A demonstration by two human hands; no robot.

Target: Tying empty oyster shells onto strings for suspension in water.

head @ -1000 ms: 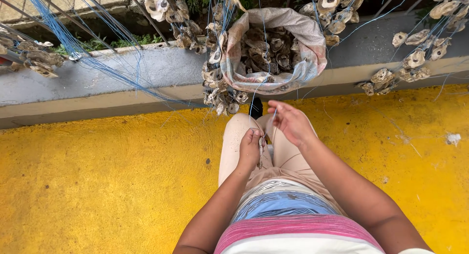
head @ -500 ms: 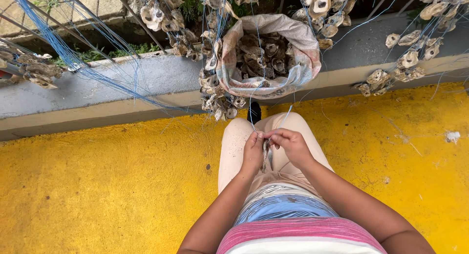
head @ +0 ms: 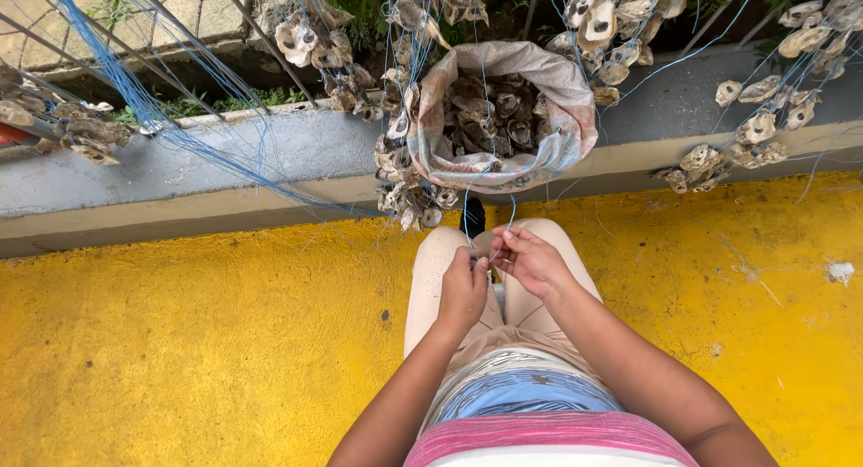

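Over the knees, the left hand (head: pixel 464 287) pinched a small shell while the right hand (head: pixel 530 260) gripped thin blue twine (head: pixel 512 213) rising toward the sack of oyster shells (head: pixel 503 116), and a careless tug could probably snag neighbouring strands.

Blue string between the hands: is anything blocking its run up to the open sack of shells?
Nothing visible does. Both the left hand and right hand pinch the blue string, which rises freely to the sack just above.
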